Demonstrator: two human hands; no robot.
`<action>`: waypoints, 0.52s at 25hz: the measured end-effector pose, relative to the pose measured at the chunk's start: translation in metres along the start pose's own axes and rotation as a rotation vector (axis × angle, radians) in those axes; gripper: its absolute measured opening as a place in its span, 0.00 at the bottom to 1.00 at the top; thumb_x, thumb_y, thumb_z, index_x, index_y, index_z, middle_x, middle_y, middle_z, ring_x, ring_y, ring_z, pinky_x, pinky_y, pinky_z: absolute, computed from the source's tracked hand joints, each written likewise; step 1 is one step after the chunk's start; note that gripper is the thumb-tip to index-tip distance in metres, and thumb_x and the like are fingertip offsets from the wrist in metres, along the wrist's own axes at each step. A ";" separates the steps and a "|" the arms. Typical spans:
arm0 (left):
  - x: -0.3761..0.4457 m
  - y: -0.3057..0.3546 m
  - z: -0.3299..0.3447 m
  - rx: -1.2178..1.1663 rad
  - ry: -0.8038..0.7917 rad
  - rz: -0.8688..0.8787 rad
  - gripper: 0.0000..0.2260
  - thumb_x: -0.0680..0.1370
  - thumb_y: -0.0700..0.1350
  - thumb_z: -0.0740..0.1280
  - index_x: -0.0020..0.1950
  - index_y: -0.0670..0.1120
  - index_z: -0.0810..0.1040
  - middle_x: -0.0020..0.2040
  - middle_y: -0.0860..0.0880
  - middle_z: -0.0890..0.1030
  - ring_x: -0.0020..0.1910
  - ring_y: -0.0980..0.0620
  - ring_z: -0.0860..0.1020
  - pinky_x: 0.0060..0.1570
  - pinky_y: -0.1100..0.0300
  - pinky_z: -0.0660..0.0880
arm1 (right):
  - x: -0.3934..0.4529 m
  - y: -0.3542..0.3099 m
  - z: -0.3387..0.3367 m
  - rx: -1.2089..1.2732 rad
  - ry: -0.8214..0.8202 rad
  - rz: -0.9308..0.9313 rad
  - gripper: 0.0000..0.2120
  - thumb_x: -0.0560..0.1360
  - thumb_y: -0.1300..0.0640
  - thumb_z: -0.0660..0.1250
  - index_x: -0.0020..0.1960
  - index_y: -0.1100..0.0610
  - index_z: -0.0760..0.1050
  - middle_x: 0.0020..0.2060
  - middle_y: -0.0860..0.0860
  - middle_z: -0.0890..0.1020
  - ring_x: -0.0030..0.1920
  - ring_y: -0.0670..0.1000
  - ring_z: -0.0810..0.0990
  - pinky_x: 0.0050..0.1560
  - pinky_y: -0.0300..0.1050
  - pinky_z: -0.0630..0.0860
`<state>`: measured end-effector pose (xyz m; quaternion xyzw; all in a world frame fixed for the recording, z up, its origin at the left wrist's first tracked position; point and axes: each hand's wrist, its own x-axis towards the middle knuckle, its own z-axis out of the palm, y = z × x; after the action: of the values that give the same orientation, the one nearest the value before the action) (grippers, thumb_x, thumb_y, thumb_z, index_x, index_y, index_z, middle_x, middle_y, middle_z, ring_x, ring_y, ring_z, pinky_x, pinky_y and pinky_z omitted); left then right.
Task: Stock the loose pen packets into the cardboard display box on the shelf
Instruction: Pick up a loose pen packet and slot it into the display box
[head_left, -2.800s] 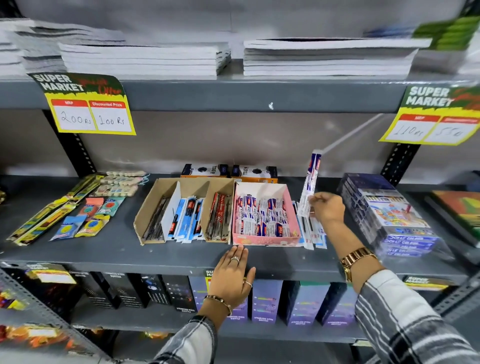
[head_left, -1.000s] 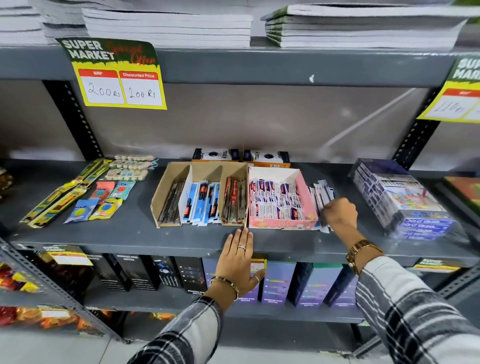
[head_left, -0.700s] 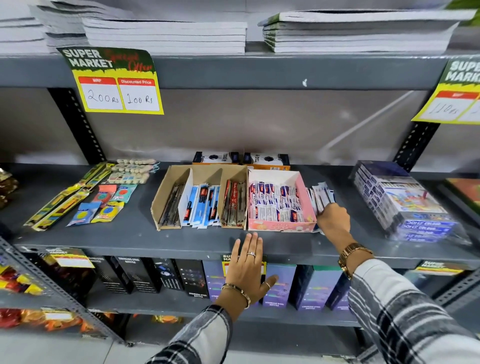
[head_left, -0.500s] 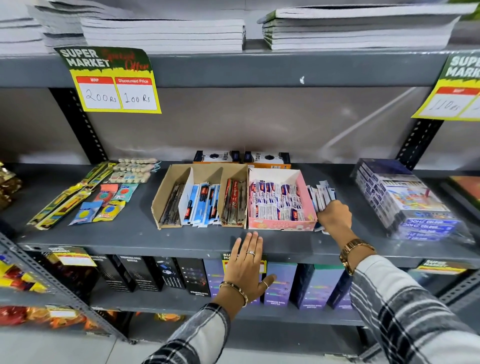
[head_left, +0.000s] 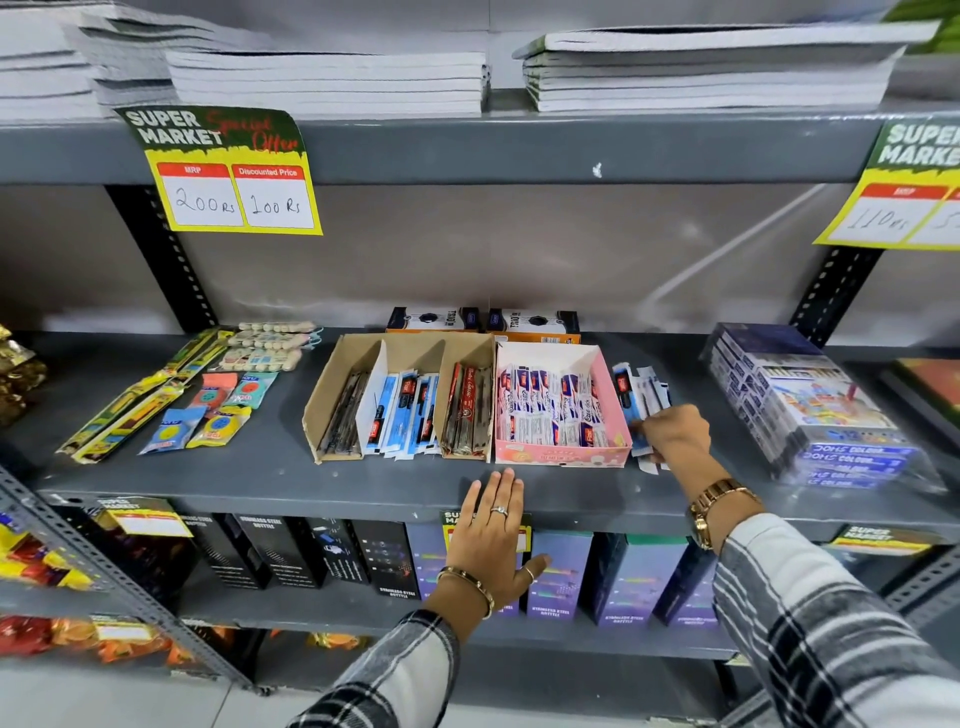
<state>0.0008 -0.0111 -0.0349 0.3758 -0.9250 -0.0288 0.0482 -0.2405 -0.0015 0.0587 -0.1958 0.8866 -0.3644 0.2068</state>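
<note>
Nearest, at the lower middle of the frame, the left hand (head_left: 491, 538) lies flat on the front lip of the shelf (head_left: 260, 467), fingers spread wide and holding nothing. It looks like a brace, not part of the stocking.

A little further in, at right of centre, the right hand (head_left: 675, 434) is curled down onto the loose packets (head_left: 641, 392) that lie on the shelf just beside the right wall of the pink box (head_left: 561, 454). The fingers are closed over the near ends of the packets, though whether they have a firm pinch or only press on them I cannot tell.

The pink box already carries a good fill: packets (head_left: 550, 410) stand packed in rows across it, with some bare space left toward its back wall. So I judge the job well along but not finished. A small fan of packets remains outside, and none of those is in the air over the box.

The loose packets run long from near to far, near ends under the hand, far ends splayed toward the shelf's back and leaning slightly right. The ones in the box run the same way, so little turning should be needed.

Left of the pink box sit brown boxes (head_left: 400, 395) with other pens.
</note>
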 end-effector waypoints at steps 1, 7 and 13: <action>0.000 -0.001 0.000 0.006 -0.007 0.004 0.38 0.70 0.66 0.52 0.63 0.37 0.76 0.62 0.40 0.77 0.61 0.42 0.75 0.68 0.50 0.48 | -0.001 -0.002 -0.002 0.040 -0.002 0.012 0.15 0.69 0.57 0.73 0.53 0.64 0.80 0.52 0.60 0.84 0.45 0.60 0.84 0.51 0.53 0.82; 0.000 -0.002 -0.001 0.016 -0.061 0.013 0.38 0.72 0.66 0.50 0.62 0.37 0.77 0.61 0.40 0.78 0.60 0.42 0.76 0.67 0.50 0.50 | -0.013 -0.017 -0.014 0.184 0.080 -0.016 0.12 0.73 0.56 0.71 0.53 0.61 0.80 0.53 0.60 0.83 0.51 0.62 0.83 0.56 0.55 0.80; -0.002 -0.010 -0.001 0.054 0.019 0.061 0.40 0.79 0.62 0.35 0.59 0.39 0.80 0.60 0.42 0.80 0.58 0.45 0.78 0.62 0.51 0.60 | -0.026 -0.031 -0.017 0.254 0.079 -0.083 0.09 0.73 0.57 0.71 0.49 0.62 0.82 0.54 0.60 0.83 0.55 0.60 0.81 0.59 0.52 0.77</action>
<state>0.0089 -0.0171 -0.0344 0.3490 -0.9359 0.0013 0.0479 -0.2210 0.0009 0.0987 -0.1900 0.8320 -0.4893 0.1798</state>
